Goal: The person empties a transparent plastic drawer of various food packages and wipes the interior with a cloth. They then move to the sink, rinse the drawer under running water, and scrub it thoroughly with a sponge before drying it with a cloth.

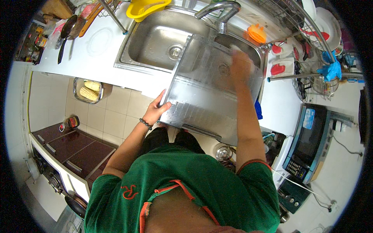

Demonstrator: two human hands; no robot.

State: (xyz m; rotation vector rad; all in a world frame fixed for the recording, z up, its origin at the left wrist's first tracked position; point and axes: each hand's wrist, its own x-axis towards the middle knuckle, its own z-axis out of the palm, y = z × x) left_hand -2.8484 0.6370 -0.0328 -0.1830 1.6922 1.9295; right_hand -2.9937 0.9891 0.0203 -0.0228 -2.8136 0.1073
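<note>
A large clear, rimmed panel [202, 91], like a fridge shelf, lies tilted over the sink's right side and front edge, its surface wet. My left hand [154, 112] grips its left edge near the lower corner, thumb on top. On the panel's upper right, my right hand [241, 66] is blurred by motion. Its fingers press a whitish cloth-like piece [235, 48] to the surface; its exact kind is unclear. Through the panel a round drain shows. The steel sink [149, 42] has its left basin uncovered, and the curved faucet [223, 19] stands behind.
A yellow basket [145, 8] sits at the sink's back left. A pan [71, 28] lies on the left counter. Dish racks and a microwave [309, 136] stand at right. Below the counter, a container holds corn cobs [89, 93]. A glass lid [223, 152] shows near my legs.
</note>
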